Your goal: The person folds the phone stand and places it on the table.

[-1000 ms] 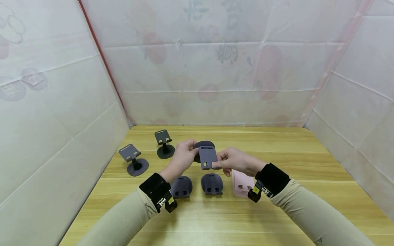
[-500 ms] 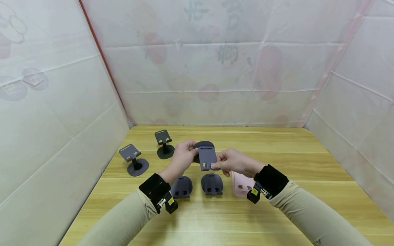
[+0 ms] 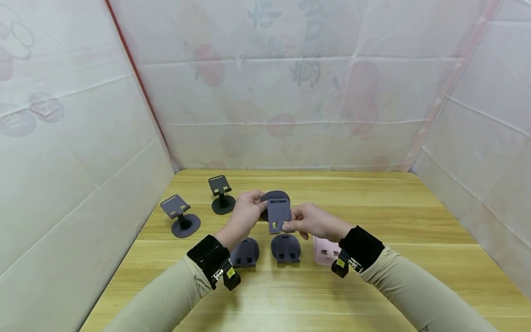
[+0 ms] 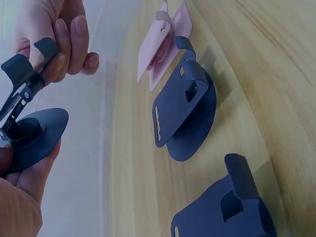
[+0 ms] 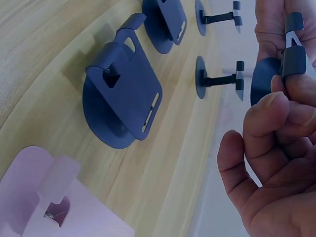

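A light wooden table [image 3: 373, 221] with visible grain fills the lower part of the head view, closed in on three sides by white translucent sheets [image 3: 62, 138] printed with faint red and grey motifs.

Above the table's middle, both hands hold up a dark grey plastic phone stand with a round base and a rectangular plate [image 3: 279, 215], clear of the surface. The left hand [image 3: 245, 213] has its fingers curled round the round base, thumb on top. The right hand [image 3: 309, 221] pinches the plate's lower edge between thumb and forefinger, the other fingers loosely curled beneath.

Just below the hands, three folded stands lie flat in a row near the front edge: a dark grey folded stand [image 3: 245, 252] under the left wrist, a second dark grey folded stand [image 3: 286, 249] in the middle, and a pink folded stand [image 3: 325, 251] partly hidden behind the right wrist.

Far left, two opened dark grey stands rest upright on their round bases: the nearer one [image 3: 179, 214] and a farther one [image 3: 221, 193], standing apart.

Black wrist straps [image 3: 207, 256] carry the cameras over beige sleeves [image 3: 166, 295].
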